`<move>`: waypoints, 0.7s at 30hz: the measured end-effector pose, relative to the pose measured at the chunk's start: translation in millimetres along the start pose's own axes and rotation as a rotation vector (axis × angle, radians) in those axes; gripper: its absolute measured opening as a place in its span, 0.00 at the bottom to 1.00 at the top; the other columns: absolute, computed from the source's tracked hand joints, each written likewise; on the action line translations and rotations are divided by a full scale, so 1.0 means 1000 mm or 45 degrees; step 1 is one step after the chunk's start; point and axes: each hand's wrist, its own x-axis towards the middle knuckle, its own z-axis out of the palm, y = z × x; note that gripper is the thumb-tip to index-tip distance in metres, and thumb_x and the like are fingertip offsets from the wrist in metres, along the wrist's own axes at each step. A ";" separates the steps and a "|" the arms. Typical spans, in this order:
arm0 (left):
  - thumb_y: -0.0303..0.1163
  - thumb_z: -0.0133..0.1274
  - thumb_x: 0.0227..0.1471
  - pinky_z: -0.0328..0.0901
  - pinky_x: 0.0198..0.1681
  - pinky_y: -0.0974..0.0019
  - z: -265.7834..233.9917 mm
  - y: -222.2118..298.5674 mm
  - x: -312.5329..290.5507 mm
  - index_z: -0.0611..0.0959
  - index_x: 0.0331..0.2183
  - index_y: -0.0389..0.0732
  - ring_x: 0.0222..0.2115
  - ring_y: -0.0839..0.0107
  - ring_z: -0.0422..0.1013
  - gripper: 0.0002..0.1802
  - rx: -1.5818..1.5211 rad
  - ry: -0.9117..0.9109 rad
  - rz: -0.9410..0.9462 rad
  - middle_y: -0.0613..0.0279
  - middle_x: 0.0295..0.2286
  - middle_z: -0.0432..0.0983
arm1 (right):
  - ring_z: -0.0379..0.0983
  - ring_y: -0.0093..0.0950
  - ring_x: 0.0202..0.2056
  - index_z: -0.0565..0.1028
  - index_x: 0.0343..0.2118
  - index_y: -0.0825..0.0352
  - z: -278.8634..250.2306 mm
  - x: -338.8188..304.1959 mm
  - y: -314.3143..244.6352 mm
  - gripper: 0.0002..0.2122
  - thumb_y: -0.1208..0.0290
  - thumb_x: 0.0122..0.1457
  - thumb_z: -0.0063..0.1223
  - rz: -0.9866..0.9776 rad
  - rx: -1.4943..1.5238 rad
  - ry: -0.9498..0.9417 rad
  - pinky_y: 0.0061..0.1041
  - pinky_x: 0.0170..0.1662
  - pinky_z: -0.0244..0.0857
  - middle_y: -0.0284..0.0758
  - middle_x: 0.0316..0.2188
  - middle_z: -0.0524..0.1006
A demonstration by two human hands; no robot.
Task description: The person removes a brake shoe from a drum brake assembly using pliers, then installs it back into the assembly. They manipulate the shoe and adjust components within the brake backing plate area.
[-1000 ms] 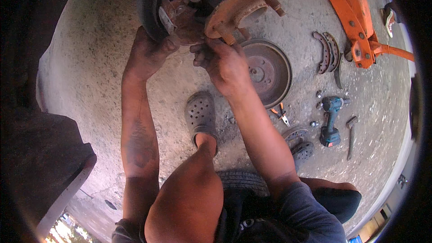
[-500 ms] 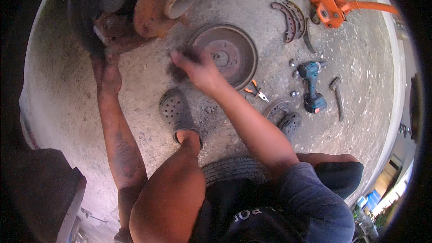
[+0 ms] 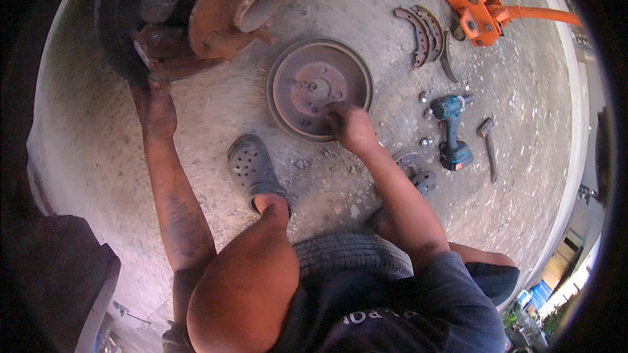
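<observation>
At the upper left, a rusty wheel hub (image 3: 212,23) stands in front of a dark round brake backing plate (image 3: 114,39). My left hand (image 3: 157,111) reaches up to the lower edge of this assembly, its fingers closed there and their tips partly hidden. A worn brake drum (image 3: 288,114) lies open side up on the ground. Over its near right rim is my right hand (image 3: 354,129), fingers curled and slightly blurred. What they hold, if anything, is hidden. The orange-handled pliers seen earlier beside the drum are now mostly covered by this hand.
Right of the drum lie a teal cordless impact wrench (image 3: 451,131), several nuts (image 3: 426,142) and a hammer (image 3: 489,147). Curved brake shoes (image 3: 418,36) rest farther back near an orange jack (image 3: 468,3). A tire (image 3: 353,253) is beneath me; my clog (image 3: 252,167) stands before the drum.
My right hand has moved right and nearer, from the drum's left side to its near right rim, over where the pliers lay. The left hand stays at the hub assembly.
</observation>
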 end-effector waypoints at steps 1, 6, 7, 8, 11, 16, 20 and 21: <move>0.52 0.59 0.48 0.46 0.64 0.50 -0.004 0.001 0.001 0.60 0.60 0.43 0.60 0.59 0.54 0.44 -0.015 -0.007 -0.031 0.59 0.58 0.58 | 0.75 0.44 0.38 0.77 0.43 0.58 0.006 0.004 -0.003 0.13 0.70 0.54 0.53 -0.134 -0.061 -0.022 0.40 0.42 0.69 0.43 0.34 0.79; 0.53 0.57 0.50 0.50 0.60 0.56 -0.001 0.004 -0.009 0.61 0.59 0.41 0.56 0.64 0.57 0.43 0.176 -0.183 0.080 0.60 0.56 0.60 | 0.75 0.44 0.40 0.77 0.46 0.57 0.016 0.028 -0.020 0.16 0.71 0.52 0.54 -0.190 -0.287 -0.468 0.37 0.44 0.69 0.44 0.36 0.79; 0.53 0.57 0.50 0.51 0.59 0.57 0.003 0.004 -0.012 0.61 0.58 0.40 0.55 0.65 0.57 0.43 0.214 -0.191 0.105 0.61 0.55 0.60 | 0.75 0.44 0.40 0.77 0.45 0.57 0.011 0.031 -0.026 0.16 0.71 0.51 0.55 -0.177 -0.195 -0.437 0.36 0.44 0.69 0.44 0.37 0.78; 0.54 0.56 0.50 0.52 0.57 0.59 0.008 0.003 -0.016 0.61 0.58 0.40 0.54 0.66 0.58 0.43 0.245 -0.198 0.125 0.61 0.55 0.60 | 0.75 0.44 0.41 0.77 0.45 0.57 0.006 0.033 -0.035 0.16 0.71 0.51 0.56 -0.080 -0.161 -0.460 0.36 0.45 0.69 0.45 0.37 0.78; 0.52 0.59 0.49 0.55 0.54 0.62 0.019 0.007 -0.019 0.62 0.56 0.40 0.51 0.70 0.59 0.41 0.200 -0.199 0.120 0.64 0.52 0.62 | 0.78 0.32 0.37 0.76 0.44 0.68 -0.015 0.034 -0.079 0.15 0.73 0.52 0.60 -0.185 0.486 -0.048 0.28 0.42 0.70 0.40 0.36 0.80; 0.53 0.62 0.45 0.56 0.53 0.63 0.033 0.020 -0.021 0.66 0.54 0.38 0.49 0.71 0.61 0.42 0.136 -0.208 0.137 0.63 0.49 0.65 | 0.75 0.22 0.31 0.75 0.39 0.74 -0.034 0.038 -0.186 0.13 0.72 0.55 0.61 -0.079 1.438 0.139 0.24 0.36 0.69 0.35 0.30 0.80; 0.57 0.62 0.44 0.57 0.51 0.65 0.040 0.023 -0.021 0.69 0.52 0.34 0.46 0.71 0.64 0.43 0.141 -0.219 0.151 0.62 0.47 0.68 | 0.72 0.20 0.27 0.76 0.37 0.74 -0.034 0.047 -0.229 0.12 0.72 0.55 0.61 0.176 1.820 0.238 0.23 0.33 0.68 0.34 0.27 0.79; 0.57 0.62 0.44 0.58 0.51 0.65 0.040 0.025 -0.020 0.69 0.51 0.33 0.45 0.72 0.65 0.44 0.182 -0.253 0.171 0.62 0.47 0.69 | 0.72 0.20 0.27 0.76 0.38 0.74 -0.033 0.049 -0.231 0.12 0.72 0.55 0.61 0.123 1.793 0.270 0.22 0.32 0.68 0.34 0.27 0.79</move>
